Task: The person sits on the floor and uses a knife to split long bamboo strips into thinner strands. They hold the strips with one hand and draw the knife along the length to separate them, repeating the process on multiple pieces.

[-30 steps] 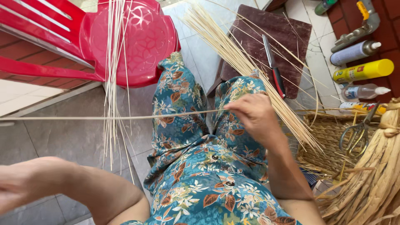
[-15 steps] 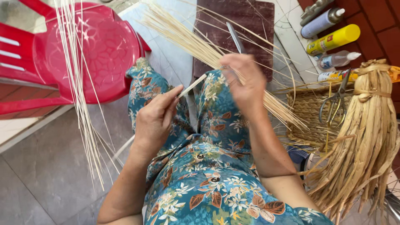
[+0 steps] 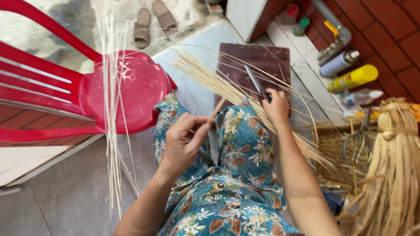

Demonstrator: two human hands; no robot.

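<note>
Left hand (image 3: 183, 142) pinches one thin pale flat strip (image 3: 215, 112) above the lap, floral blue-green trousers (image 3: 245, 153). Right hand (image 3: 276, 107) rests on the long bundle of pale straw-coloured reed strips (image 3: 227, 89) lying across the right knee, fingers at the handle of a dark-bladed knife (image 3: 257, 83) on a dark brown board (image 3: 258, 61). More strips (image 3: 113, 109) hang over a red plastic chair (image 3: 127, 91). Woven basket (image 3: 337, 153) with scissors (image 3: 359, 137) to the right, beside a raffia bunch (image 3: 393, 166).
</note>
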